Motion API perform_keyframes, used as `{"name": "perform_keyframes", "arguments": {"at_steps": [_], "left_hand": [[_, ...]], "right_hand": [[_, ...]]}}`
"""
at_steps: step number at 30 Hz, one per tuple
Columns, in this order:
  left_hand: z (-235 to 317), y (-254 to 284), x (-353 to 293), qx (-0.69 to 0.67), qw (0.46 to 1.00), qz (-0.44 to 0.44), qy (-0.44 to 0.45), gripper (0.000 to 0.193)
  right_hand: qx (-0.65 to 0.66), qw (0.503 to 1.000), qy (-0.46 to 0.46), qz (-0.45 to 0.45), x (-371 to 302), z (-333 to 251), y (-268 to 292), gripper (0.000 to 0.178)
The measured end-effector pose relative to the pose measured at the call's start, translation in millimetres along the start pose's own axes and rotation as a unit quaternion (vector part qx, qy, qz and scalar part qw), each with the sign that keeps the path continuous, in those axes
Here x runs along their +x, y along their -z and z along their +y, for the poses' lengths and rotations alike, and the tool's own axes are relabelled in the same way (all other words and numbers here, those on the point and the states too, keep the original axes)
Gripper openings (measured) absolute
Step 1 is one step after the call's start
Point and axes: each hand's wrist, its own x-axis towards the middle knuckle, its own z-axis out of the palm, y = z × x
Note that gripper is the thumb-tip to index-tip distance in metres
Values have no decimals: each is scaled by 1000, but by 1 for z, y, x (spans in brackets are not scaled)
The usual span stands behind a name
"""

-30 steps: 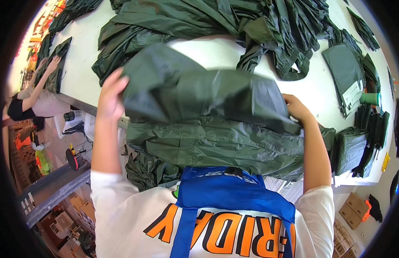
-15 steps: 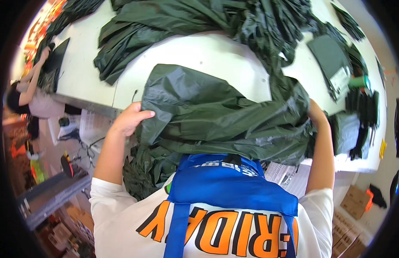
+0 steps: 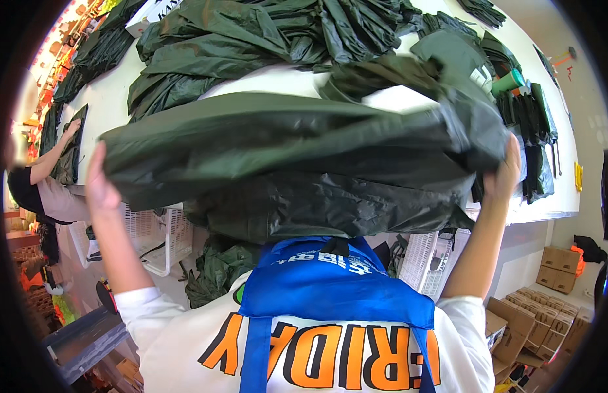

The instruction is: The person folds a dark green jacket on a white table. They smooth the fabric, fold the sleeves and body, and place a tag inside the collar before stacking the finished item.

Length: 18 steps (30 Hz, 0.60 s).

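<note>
White tabletop behind; your left hand and right hand clench the dark green garment, spreading it taut.

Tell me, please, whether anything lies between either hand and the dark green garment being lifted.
Nothing visible does. The left hand grips the dark green garment at its left edge and the right hand at its right edge, both directly on the fabric.

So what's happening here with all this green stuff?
A person in a blue apron holds a large dark green fabric piece raised in both hands, the left hand gripping one end and the right hand the other. More green pieces lie heaped on the white table beyond. Another person works at the far left.
</note>
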Motion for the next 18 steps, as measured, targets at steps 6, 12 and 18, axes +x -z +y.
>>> {"name": "perform_keyframes", "arguments": {"at_steps": [6, 12, 18], "left_hand": [[56, -44, -66, 27, 984, -118, -131, 32], [89, -60, -63, 80, 971, -199, -110, 33], [101, -113, -74, 57, 953, -285, -88, 39]], "right_hand": [[107, 891, -437, -59, -138, 46, 72, 68], [7, 964, -220, 151, -173, 13, 86, 44], [213, 973, -81, -41, -207, -29, 114, 53]]}}
